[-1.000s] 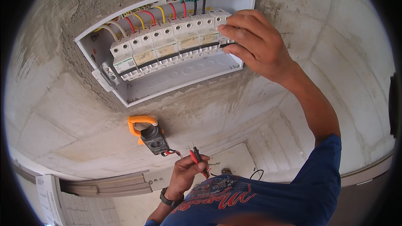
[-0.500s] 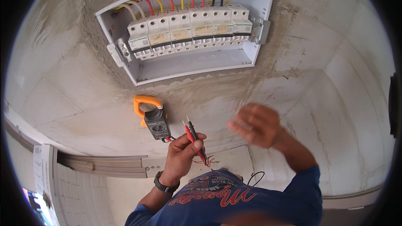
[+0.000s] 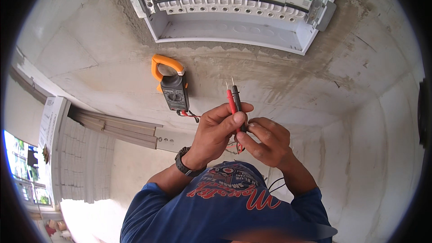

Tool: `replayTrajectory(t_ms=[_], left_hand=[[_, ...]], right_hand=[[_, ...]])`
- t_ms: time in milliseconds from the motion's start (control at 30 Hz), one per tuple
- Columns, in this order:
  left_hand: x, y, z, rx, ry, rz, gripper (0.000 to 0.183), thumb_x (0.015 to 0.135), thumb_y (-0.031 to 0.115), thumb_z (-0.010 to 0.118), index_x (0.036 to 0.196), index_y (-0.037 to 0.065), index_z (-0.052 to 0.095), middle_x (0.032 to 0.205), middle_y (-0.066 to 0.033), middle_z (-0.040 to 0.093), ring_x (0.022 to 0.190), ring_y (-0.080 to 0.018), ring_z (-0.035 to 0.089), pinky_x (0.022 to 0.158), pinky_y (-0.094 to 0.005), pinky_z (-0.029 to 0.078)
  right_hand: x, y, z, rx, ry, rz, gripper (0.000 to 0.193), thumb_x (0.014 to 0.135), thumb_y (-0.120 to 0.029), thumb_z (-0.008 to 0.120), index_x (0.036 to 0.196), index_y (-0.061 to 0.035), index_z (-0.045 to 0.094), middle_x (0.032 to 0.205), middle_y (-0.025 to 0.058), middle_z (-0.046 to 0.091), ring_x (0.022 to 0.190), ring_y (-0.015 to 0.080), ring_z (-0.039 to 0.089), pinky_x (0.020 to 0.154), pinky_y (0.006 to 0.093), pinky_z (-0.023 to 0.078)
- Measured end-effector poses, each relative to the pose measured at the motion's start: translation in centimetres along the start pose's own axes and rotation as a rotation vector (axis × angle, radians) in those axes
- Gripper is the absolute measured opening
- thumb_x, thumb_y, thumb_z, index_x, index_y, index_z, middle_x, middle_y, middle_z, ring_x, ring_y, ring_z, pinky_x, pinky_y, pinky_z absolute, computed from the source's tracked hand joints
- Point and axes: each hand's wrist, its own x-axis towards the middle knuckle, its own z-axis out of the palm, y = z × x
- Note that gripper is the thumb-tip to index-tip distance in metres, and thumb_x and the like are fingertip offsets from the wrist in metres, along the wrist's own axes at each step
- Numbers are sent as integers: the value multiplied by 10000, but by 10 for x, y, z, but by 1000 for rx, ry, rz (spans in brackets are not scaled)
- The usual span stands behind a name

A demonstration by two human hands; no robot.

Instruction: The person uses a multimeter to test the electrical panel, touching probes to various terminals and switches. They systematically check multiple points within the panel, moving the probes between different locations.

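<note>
My left hand (image 3: 218,126) is closed around a red test probe (image 3: 231,101) and a black test probe (image 3: 237,98), side by side with their bare metal tips pointing up. Beside it, my right hand (image 3: 271,143) has its thumb and fingers pinched at the lower end of the probes, by the black one's handle; the exact grip is partly hidden. A clamp meter (image 3: 175,94) with an orange jaw and a dark body rests against the wall to the left of my hands. Red and black leads (image 3: 189,115) come out of its lower end.
Above is an open white breaker box (image 3: 234,42) set in the wall, with a row of circuit breakers (image 3: 217,1) bearing paper labels. Wooden strips (image 3: 119,128) and a white panel (image 3: 53,130) are at the left, near a bright window (image 3: 27,171).
My right hand has come in from the right to the lower end of the probes. The view has shifted, so the breaker box sits higher and its upper wires are out of sight.
</note>
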Motion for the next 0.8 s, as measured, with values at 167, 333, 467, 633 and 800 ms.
replayTrajectory(t_ms=[167,333,467,633,800], left_hand=[[-3,0,10,26,102,23,454,1160,277,567,1456,-64,611,985,-65,689,853,-130,653,789,-304,548],[-15,9,6,124,210,112,482,1173,295,536,1515,-43,568,915,-79,703,734,-126,662,677,-284,547],[-29,18,1,466,354,168,528,1166,239,560,1641,48,428,815,-58,721,645,-92,639,626,-252,521],[-38,28,-4,806,447,316,665,1121,82,600,1715,82,301,807,-68,758,601,-56,601,570,-234,477],[-41,71,-21,950,261,403,504,1092,57,641,1583,42,527,841,-107,784,587,-62,625,530,-220,507]], right_hand=[[-2,18,-6,39,30,-60,352,912,-186,837,1245,-132,736,1063,97,688,887,267,776,667,351,652],[3,26,-23,180,46,-14,322,930,-96,795,1237,-108,700,1102,131,718,912,311,798,676,372,665],[13,30,-37,246,95,32,401,989,-81,733,1364,-94,592,1075,157,743,870,329,803,666,400,678],[32,39,-35,560,210,143,433,1159,-281,529,1535,-72,475,1006,188,759,789,302,791,633,403,681],[63,40,-18,613,329,50,482,1182,-373,435,1516,-26,461,1017,210,758,763,310,771,633,390,677]])
